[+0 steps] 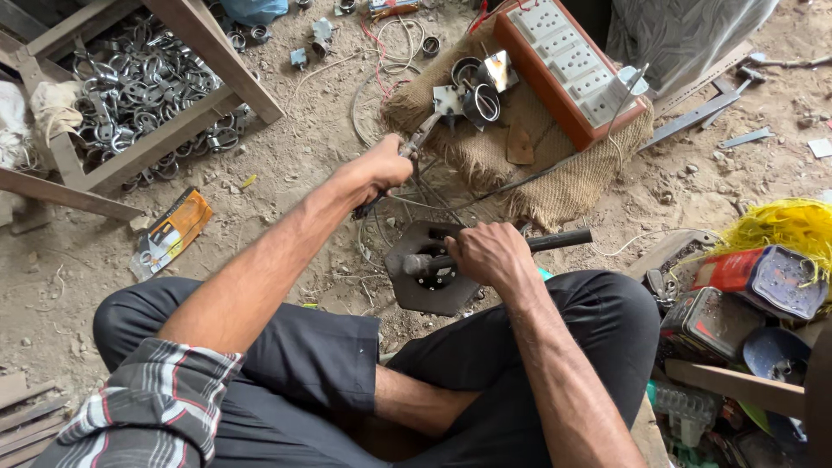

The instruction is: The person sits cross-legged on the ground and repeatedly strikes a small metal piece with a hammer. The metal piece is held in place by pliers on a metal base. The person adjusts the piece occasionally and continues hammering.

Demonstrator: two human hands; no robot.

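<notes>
Both hands are closed: left hand [381,169] gripping pliers [422,137], right hand [492,254] gripping black rod [555,240], orange packet [172,232] left.

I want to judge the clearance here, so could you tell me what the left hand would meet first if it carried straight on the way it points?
Probably the small metal rings on the burlap mat: the left hand points its pliers up at them. Depth is hard to judge.

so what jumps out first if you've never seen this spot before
At centre, the person's right hand grips a dark metal bar lying over a worn metal block on the dirt floor, while the left hand holds pliers toward the burlap mat. Upper left, a heap of shiny metal rings fills a wooden frame; an orange socket board sits top centre.
</notes>
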